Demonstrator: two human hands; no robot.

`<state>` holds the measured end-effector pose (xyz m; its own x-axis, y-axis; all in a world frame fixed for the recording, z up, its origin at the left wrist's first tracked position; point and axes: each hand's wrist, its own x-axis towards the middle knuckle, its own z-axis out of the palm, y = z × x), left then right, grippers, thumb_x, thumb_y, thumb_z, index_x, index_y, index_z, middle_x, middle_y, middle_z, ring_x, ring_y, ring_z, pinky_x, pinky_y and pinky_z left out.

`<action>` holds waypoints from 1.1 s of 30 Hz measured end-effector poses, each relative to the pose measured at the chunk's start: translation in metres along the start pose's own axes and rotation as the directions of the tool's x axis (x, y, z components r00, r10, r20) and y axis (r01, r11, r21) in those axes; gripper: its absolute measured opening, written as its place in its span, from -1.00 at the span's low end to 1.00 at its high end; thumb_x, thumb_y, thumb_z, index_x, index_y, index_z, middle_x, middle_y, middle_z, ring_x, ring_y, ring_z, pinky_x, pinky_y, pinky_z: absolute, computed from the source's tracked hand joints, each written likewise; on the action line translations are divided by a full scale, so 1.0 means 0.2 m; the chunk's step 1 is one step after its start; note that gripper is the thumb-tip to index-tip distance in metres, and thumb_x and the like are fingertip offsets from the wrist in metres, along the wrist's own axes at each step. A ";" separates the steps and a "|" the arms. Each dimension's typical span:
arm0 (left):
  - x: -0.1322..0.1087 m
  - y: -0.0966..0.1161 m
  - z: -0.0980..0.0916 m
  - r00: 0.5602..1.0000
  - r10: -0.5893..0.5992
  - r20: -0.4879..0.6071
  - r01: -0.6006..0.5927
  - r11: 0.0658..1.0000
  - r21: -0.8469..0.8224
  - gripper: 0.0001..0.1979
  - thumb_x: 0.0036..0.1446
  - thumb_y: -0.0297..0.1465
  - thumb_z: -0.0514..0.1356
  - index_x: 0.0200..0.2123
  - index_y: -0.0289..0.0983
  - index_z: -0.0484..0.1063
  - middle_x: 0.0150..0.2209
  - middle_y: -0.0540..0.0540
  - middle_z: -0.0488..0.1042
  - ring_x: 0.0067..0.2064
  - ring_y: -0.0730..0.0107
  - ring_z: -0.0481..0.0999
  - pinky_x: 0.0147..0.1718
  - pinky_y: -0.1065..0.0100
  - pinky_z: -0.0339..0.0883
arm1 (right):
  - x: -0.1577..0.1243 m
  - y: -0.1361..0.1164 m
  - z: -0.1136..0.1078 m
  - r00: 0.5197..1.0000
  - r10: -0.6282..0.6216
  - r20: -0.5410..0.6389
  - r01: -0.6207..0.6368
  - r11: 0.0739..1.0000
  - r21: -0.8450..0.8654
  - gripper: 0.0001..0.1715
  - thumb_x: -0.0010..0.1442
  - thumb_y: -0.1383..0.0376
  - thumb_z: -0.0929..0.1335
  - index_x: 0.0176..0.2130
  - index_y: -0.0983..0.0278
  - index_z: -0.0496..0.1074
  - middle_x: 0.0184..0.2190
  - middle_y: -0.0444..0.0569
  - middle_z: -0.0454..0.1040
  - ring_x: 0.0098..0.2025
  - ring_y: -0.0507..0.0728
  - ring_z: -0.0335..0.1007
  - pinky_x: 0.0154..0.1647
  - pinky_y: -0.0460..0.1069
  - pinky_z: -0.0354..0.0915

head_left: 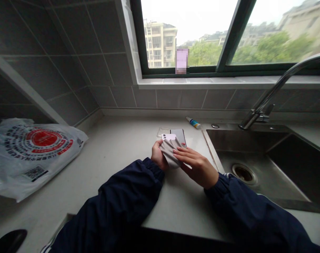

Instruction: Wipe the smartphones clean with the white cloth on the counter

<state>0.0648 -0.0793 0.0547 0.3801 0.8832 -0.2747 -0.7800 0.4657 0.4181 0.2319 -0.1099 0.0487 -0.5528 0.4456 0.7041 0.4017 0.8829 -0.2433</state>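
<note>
My left hand is closed around a pale phone with its camera end showing at the top. A grey cloth with a zigzag edge drapes over most of the phone's back. From the right, my right hand holds the cloth against the phone, its long fingers laid across the folds; the thumb is hidden. Just behind the phone on the counter lie a clear phone case and a flat grey rectangular object, partly covered by the hands.
A small white-and-blue tube lies near the back of the counter. To the right are a steel sink and a chrome faucet. A white printed plastic bag sits at left. Behind is a window.
</note>
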 end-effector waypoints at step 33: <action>0.14 0.27 -0.20 0.868 0.494 -0.053 -0.445 0.821 0.357 -0.37 -0.03 0.09 0.41 -0.05 -0.18 0.39 -0.25 -0.03 0.37 -0.53 0.62 0.23 -0.65 0.50 0.12 | -0.03 -0.06 -0.01 0.992 0.125 0.029 -0.129 0.957 0.261 -0.72 0.23 0.45 0.41 -0.06 0.28 0.60 -0.24 0.05 0.70 -0.31 0.11 0.66 -0.26 -0.03 0.53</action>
<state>0.0128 -0.0320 0.0345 -0.0816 0.9936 -0.0781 -0.6322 0.0089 0.7747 0.2313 -0.1234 0.0483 -0.5191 0.5569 0.6484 0.2646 0.8260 -0.4976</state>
